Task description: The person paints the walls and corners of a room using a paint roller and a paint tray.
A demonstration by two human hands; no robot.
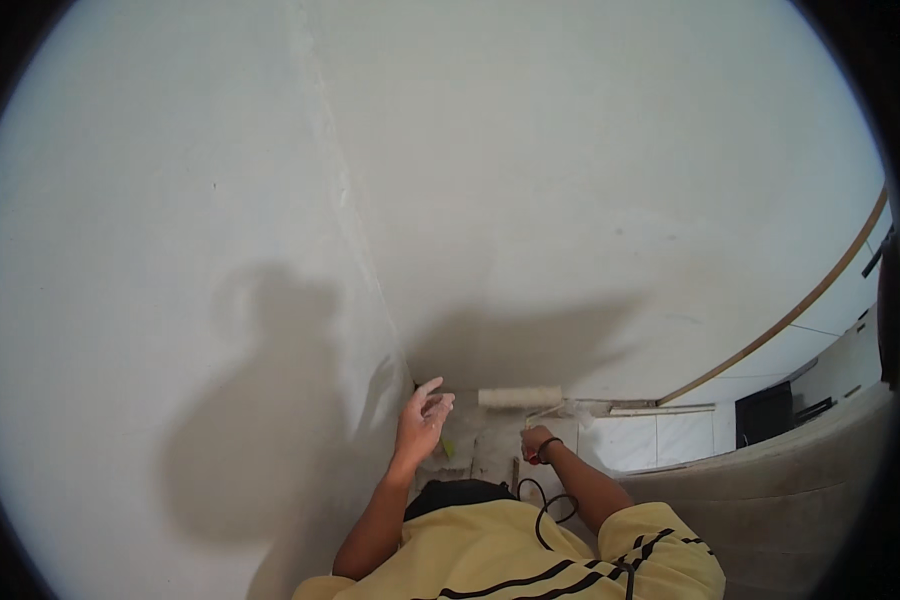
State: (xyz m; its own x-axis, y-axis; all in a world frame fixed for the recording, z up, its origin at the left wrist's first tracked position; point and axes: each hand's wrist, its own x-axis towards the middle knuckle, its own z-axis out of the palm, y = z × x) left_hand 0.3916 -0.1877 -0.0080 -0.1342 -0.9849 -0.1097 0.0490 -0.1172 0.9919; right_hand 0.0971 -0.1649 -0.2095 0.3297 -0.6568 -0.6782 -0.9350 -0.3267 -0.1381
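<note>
The right hand (536, 443) is apparently gripping a paint roller (520, 398) near the wall's (530, 200) bottom edge, the left hand (424, 415) is hanging open by its left corner, and this rolling step is probably calling for even pressure next.

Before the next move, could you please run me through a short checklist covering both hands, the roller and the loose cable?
1. Roller in hand: ok; the right hand is closed at its handle.
2. Left hand free: ok; it is open, with nothing visible in it.
3. Left hand clean: not ok; there are pale smears on its fingers.
4. Cable tucked away: not ok; it loops loosely by the yellow shirt, near the right forearm.
5. Roller clear of the wall: cannot tell; this view does not settle the gap.
6. Roller loaded: cannot tell; its pale sleeve does not show it.
</note>
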